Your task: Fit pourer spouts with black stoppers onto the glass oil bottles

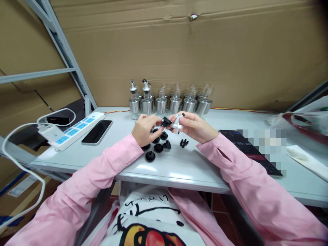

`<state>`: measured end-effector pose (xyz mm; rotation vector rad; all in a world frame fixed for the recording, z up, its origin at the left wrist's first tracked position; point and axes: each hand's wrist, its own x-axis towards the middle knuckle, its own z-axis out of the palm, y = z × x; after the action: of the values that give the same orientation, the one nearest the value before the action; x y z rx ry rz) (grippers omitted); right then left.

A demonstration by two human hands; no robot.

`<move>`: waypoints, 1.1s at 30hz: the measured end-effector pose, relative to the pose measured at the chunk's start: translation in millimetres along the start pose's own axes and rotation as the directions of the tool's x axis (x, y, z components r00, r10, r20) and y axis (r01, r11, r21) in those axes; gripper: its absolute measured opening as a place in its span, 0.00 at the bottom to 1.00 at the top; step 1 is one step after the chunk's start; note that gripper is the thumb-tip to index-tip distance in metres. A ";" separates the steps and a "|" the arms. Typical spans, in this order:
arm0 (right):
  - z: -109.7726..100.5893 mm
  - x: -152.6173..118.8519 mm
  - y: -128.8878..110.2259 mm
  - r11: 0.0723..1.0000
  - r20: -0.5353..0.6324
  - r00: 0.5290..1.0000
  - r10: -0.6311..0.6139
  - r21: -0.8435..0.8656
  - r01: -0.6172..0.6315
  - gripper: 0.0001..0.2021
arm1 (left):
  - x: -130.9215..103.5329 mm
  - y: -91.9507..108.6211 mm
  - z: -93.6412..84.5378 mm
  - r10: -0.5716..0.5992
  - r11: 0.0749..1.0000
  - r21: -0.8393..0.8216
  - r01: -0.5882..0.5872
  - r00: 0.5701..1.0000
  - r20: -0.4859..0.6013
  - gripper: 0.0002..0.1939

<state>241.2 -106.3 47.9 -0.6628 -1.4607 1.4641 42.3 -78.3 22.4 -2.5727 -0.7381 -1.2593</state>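
Observation:
My left hand [146, 130] pinches a black rubber stopper [166, 121] above the table. Close beside it, my right hand [198, 126] is closed on a silver-white pour spout [177, 125] with a dark tip. The stopper and the spout are close together; whether they touch I cannot make out. Under my hands several black stoppers [150, 156] lie loose on the table, some partly hidden by my left hand. A small cluster of little black caps [183, 143] lies to their right.
Glass bottles with metal sleeves [175, 104] stand in rows at the back; two at the left carry spouts [146, 86]. On the left lie a phone [97, 132] and a power strip [79, 131]. A dark tablet [252, 153] and a plastic bag [304, 124] are at right.

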 end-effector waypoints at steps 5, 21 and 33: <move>1.1 -1.1 -2.1 1.000 0.020 1.000 0.001 -0.022 -0.001 0.14 | 0.1 0.2 -1.6 0.057 0.998 -0.002 -0.057 0.998 0.004 0.08; -6.0 3.6 -0.2 0.992 -0.135 0.988 -0.077 0.087 0.089 0.14 | -0.7 -1.6 0.0 0.183 0.983 -0.024 -0.184 0.983 -0.007 0.11; -1.1 3.5 1.5 0.995 -0.167 0.981 -0.096 -0.012 0.096 0.14 | 0.4 2.0 -1.8 0.214 0.976 -0.035 -0.215 0.977 -0.019 0.11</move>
<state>240.3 -102.5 47.1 -0.6912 -1.3475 1.2995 42.3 -80.5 23.9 -2.5850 -0.4235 -1.2328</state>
